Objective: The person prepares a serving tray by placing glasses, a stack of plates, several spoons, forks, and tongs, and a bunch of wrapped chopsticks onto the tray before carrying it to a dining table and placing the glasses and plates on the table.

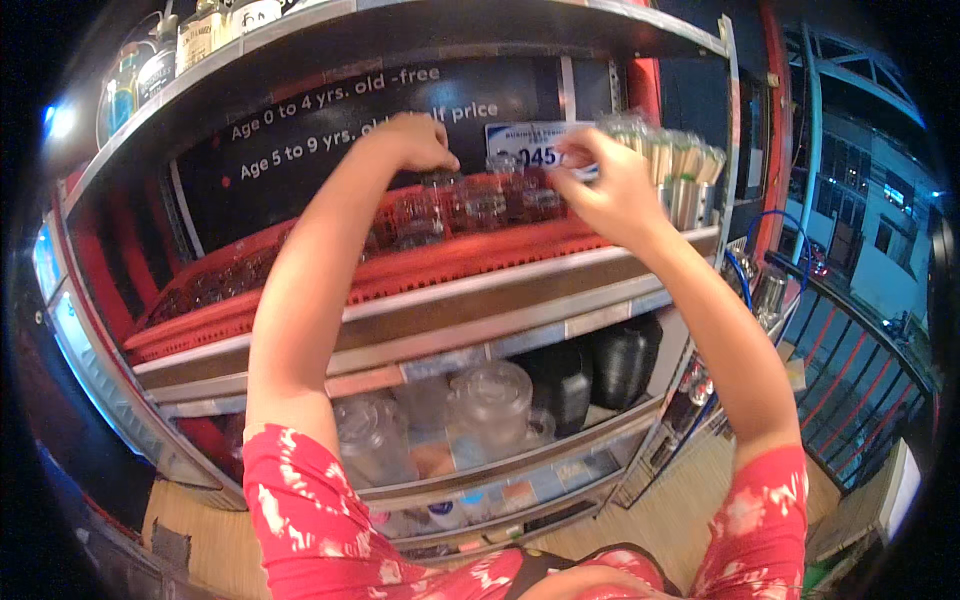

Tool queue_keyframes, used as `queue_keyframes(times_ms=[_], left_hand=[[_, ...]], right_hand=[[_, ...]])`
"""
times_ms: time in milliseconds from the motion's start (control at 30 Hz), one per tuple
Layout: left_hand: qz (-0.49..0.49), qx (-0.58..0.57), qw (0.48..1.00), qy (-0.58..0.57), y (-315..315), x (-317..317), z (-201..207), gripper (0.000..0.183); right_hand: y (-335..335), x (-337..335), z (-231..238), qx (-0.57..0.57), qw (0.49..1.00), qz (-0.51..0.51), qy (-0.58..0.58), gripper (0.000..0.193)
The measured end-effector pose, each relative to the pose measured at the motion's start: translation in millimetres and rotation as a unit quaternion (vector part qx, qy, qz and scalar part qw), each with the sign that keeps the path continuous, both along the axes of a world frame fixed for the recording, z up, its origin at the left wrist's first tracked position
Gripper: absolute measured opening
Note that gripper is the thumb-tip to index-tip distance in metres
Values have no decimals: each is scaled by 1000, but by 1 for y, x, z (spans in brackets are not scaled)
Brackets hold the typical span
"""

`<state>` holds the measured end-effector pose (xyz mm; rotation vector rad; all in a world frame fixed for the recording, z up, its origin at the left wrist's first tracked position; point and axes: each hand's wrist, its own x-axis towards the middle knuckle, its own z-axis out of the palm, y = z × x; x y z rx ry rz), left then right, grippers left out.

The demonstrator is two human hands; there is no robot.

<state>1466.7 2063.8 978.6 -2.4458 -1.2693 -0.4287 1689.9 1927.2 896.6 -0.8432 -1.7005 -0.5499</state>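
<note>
A red plastic crate (pixel 450 250) on the upper part of the shelf holds several clear drinking glasses (pixel 418 222). Above the glasses in its middle, my left hand (pixel 412 145) is closed, fingers curled down near a rim; whatever it may grip is hidden. My right hand (pixel 615 190) hovers at the crate's right end. Its thumb and forefinger are curved and apart, with no object visible between them, close to the glasses (pixel 540 200) there.
Metal holders with wrapped utensils (pixel 685 170) stand right of the crate. Clear plastic pitchers (pixel 490 400) and black containers (pixel 625 365) fill the shelf below. Bottles (pixel 200 40) line the top shelf. A card (pixel 510 140) hangs behind the glasses. A railing (pixel 850 370) stands at right.
</note>
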Motion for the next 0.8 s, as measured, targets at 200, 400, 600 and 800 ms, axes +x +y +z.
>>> queue_keyframes(times_ms=[200, 400, 600, 800], left_hand=[[31, -156, 980, 117, 130, 30, -10, 76], [55, -255, 965, 40, 111, 34, -4, 55], [-121, 75, 990, -16, 65, 48, 9, 58], [-343, 226, 893, -183, -45, 91, -8, 45]], right_hand=[[215, -36, 62, -343, 902, -221, -139, 50], [229, -42, 69, -436, 837, -256, -209, 35], [171, 5, 35, -68, 977, -189, 77, 61], [-23, 97, -25, 122, 939, 11, 321, 66]])
